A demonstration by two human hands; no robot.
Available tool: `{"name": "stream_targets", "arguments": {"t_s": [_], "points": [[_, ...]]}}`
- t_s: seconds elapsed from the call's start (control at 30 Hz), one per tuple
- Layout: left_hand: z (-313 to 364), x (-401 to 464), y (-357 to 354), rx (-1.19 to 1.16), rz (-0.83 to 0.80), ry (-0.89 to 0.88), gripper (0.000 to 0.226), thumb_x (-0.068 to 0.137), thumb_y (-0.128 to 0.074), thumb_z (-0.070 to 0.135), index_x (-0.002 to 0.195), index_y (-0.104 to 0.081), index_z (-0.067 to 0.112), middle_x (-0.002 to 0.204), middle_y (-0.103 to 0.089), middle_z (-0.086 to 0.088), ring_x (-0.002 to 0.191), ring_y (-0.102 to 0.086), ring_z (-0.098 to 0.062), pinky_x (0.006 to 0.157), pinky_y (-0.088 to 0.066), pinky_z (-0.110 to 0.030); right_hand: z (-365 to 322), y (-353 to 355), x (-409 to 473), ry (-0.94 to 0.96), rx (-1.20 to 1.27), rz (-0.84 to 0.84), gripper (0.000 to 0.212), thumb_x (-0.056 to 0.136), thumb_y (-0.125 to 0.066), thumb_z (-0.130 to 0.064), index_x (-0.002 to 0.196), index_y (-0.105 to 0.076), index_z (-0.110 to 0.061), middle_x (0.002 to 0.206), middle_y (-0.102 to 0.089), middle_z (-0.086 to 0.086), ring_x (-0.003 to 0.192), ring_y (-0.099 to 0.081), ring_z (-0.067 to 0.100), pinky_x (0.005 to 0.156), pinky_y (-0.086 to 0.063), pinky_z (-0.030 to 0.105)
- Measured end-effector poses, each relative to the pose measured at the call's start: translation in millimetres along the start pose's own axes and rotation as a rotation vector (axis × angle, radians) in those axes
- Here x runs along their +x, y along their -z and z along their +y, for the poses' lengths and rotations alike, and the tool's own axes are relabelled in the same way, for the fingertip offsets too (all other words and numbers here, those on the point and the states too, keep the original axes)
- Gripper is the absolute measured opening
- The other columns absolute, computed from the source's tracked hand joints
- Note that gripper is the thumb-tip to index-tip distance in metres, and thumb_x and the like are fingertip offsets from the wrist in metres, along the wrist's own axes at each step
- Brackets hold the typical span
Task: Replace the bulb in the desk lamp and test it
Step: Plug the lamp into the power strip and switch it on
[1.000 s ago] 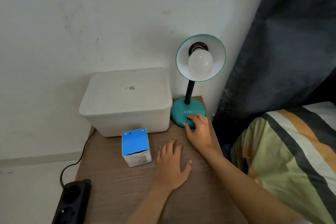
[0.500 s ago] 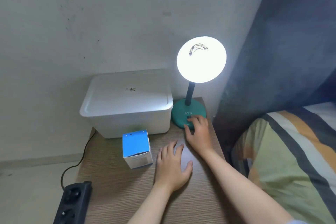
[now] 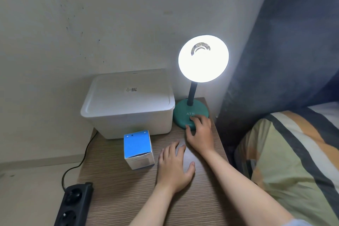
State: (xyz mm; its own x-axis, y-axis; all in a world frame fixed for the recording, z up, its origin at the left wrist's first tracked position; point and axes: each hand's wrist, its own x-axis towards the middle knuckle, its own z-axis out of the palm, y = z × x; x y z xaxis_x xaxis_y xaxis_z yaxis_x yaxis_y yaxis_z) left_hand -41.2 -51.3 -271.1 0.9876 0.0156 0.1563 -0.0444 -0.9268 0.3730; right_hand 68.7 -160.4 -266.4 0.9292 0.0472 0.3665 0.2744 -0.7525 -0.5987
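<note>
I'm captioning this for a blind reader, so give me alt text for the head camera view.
A teal desk lamp shines brightly on a wooden bedside table, the right hand resting its fingertips on the lamp's base and the left hand flat on the tabletop. A blue-topped small box stands before a lidded white bin; a black power strip lies at the table's left edge.

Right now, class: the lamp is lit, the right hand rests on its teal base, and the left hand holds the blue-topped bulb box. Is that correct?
Not quite. In the head view the left hand lies flat on the table beside the bulb box, not holding it. The lamp is lit, with the right hand on its base.
</note>
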Motion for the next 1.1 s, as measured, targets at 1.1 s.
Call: {"name": "stream_targets", "arguments": {"t_s": [1.1], "points": [[0.3,0.6,0.0,-0.015,-0.021,0.006,0.056,0.075,-0.044,0.056,0.122,-0.046,0.026,0.137,-0.043,0.000,0.125,-0.040,-0.022,0.106,-0.030,-0.039,-5.1,-0.5,0.8,-0.002,-0.070,-0.012,0.034,0.079,-0.063,-0.022,0.109,-0.058,-0.007,0.103,-0.055,0.013,0.103,-0.044,0.027,0.073,-0.047,0.034]]}}
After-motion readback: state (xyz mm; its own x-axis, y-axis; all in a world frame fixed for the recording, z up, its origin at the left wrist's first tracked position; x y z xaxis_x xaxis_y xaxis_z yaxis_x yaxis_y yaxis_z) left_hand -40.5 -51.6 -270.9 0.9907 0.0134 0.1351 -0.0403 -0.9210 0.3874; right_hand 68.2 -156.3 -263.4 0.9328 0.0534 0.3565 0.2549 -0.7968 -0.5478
